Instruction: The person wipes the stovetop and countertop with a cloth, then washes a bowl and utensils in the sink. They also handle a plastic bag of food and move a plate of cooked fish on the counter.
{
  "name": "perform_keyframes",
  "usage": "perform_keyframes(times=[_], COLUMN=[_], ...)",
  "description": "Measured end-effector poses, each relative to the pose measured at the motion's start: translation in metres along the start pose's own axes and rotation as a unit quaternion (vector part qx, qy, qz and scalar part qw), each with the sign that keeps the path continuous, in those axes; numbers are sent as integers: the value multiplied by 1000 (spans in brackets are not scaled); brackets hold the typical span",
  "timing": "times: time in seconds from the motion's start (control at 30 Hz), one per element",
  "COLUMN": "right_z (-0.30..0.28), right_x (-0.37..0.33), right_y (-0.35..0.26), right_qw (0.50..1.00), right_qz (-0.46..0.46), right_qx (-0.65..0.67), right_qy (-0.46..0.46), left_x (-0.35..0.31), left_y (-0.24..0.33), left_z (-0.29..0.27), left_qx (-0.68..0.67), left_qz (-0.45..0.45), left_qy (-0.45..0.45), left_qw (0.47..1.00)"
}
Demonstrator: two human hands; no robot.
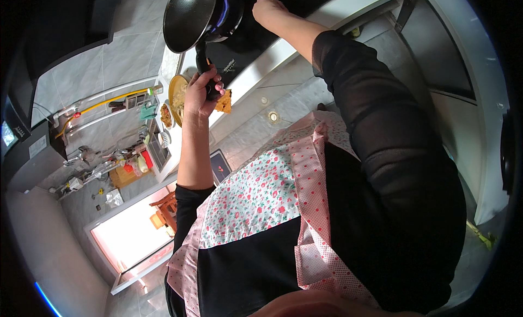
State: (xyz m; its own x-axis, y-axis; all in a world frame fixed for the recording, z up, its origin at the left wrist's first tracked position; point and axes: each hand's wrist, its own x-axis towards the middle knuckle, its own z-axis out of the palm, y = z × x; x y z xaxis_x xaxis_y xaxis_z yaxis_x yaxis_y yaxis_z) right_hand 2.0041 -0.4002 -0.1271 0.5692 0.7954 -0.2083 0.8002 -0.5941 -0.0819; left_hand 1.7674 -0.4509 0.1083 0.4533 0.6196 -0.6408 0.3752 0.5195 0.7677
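Observation:
My left hand [202, 93] is wrapped round the black handle of a dark frying pan [188, 20]. The pan is tilted, its dark inside showing, over the black glass hob [248, 47]; a blue glow shows beside it, at the burner. My right hand [269, 10] reaches to the hob's surface right of the pan, its fingers drawn together; whatever they hold or touch is hidden, perhaps at a control. Beside my left hand stand a yellow-rimmed plate [173, 91] of pale food and a smaller dish [165, 116] of brownish food. A brown-orange patterned piece [224, 102] shows just below that hand.
The counter's white front edge [267, 63] runs between my body and the hob. Farther left are a sink [159, 153], a wooden board [128, 174], a wall rail with a yellow hose [109, 101], and a bright doorway [128, 235]. A green stalk [482, 238] lies on the floor at right.

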Motion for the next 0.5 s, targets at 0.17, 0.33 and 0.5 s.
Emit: perform_keyframes(times=[0.17,0.33,0.5], right_z=[2,-4,0], right_x=[-1,2,7], right_y=[2,-5,-3], right_qw=[997,999,1000], right_qz=[-50,32,-15], right_qx=[-59,-16,12], right_qy=[-30,28,-8], left_x=[6,3,5], left_y=[-3,1,-1], left_z=[0,-4,-9], left_qx=[5,6,19], left_qz=[0,13,12], left_qy=[6,8,-9], left_qw=[1000,1000,1000])
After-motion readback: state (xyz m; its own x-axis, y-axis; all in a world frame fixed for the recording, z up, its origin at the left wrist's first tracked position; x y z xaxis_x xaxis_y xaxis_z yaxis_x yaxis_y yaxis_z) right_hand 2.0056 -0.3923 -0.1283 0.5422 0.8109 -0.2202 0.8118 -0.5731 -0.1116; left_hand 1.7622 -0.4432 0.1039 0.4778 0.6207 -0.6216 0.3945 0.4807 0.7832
